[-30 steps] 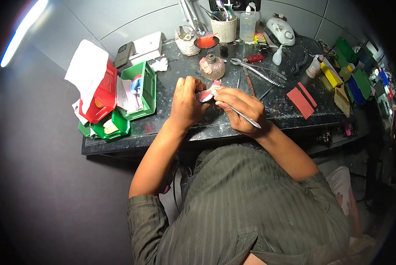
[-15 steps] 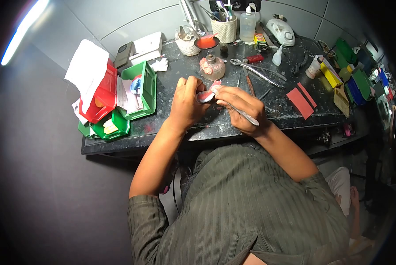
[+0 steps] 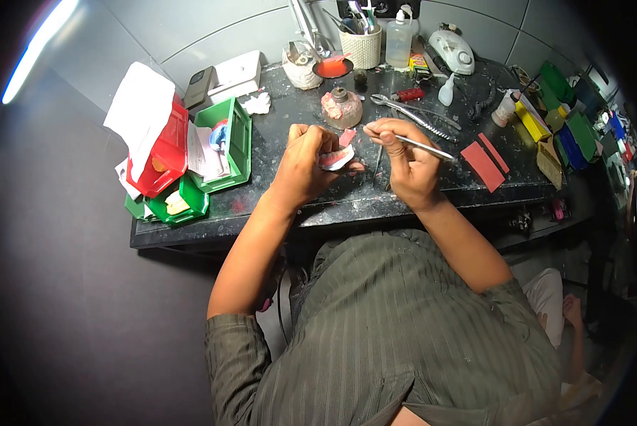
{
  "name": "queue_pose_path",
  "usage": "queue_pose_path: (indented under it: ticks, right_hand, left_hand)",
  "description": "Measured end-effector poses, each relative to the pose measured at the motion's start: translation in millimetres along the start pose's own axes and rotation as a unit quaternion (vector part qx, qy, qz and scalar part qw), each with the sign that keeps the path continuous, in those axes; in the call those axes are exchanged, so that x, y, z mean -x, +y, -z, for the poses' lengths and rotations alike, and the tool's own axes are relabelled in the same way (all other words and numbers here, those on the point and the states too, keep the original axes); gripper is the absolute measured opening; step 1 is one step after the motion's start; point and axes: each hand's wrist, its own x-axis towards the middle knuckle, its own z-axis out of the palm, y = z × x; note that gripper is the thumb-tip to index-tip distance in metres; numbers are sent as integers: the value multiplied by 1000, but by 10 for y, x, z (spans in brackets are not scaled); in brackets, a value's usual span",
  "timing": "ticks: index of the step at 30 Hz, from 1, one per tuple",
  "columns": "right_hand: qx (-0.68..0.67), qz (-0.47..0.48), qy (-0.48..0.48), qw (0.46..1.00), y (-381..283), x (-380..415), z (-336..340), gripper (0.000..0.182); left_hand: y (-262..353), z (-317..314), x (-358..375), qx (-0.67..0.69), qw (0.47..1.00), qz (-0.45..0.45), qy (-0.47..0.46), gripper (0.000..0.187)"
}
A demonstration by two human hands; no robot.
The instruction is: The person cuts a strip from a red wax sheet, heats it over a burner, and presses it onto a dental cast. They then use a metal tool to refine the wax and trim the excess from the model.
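Note:
Over the front part of the bench, my left hand (image 3: 303, 165) grips a white dental cast (image 3: 337, 159) with pink wax along its inside. A small pink wax strip (image 3: 347, 138) shows just above the cast. My right hand (image 3: 412, 172), to the right and apart from the cast, is closed around a slim metal wax spatula (image 3: 432, 149), its broad end pointing right. Fingers hide part of the cast. Behind both hands stands a glass spirit burner (image 3: 341, 111) smeared with pink wax.
Large metal pliers (image 3: 421, 119) lie beyond my right hand, with pink wax sheets (image 3: 484, 166) farther right. Green bins (image 3: 242, 145) and a red bin (image 3: 166, 167) stand at left. A tool cup (image 3: 361, 48) and bottle (image 3: 398, 44) are at the back. Another person's hand (image 3: 572, 309) shows at lower right.
My right hand has drawn back to the right from the cast and turned, with the spatula now pointing more sideways. My left hand has tilted the cast slightly.

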Motion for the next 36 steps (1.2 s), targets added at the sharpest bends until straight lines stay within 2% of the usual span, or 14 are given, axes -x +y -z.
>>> queue_pose_path:
  ticks: [1,3,7,9,11,13,14,17,20,23,28,31,33,36]
  right_hand:
    - [0,0,0,1000,-22,6,-19,17]
    - [-86,-89,15,992,-107,12,-41,32]
    - [-12,-134,-46,990,-90,1,90,38]
    - [-9,-275,-103,956,-153,-31,127,38]
    - [-52,-314,-107,942,-69,-58,117,43]
    - [-7,-473,-249,845,-212,-198,136,54]
    - [-22,-471,-280,836,-189,-225,140,64]
    - [11,-442,-282,852,-231,-319,195,65]
    - [191,-296,-234,906,-90,-416,371,45]
    - [315,-215,-207,901,-21,-570,632,30]
    - [345,-256,-246,869,46,-618,878,29]
    - [344,-275,-267,858,-17,-576,784,32]
    - [366,-288,-293,835,-52,-567,658,38]
    - [347,-268,-281,853,160,-466,595,37]
  left_hand:
    - [5,1,-10,15,1000,-9,3,55]
    - [-5,-2,-11,29,999,-17,7,55]
    - [5,30,-28,94,993,68,30,56]
    - [1,50,-69,80,990,90,75,55]
    - [28,92,-76,96,979,159,80,55]
    - [47,119,-92,152,964,194,96,52]
    - [39,123,-90,167,960,204,97,51]
    - [13,124,-82,199,950,219,100,49]
    - [-31,129,-76,222,944,216,109,49]
    - [-79,125,-80,254,935,214,126,46]
    - [-184,138,-44,345,897,244,133,38]
    - [-180,122,-34,294,922,230,100,37]
    - [-129,74,-34,115,983,111,94,43]
    - [-90,75,-42,79,990,72,94,53]
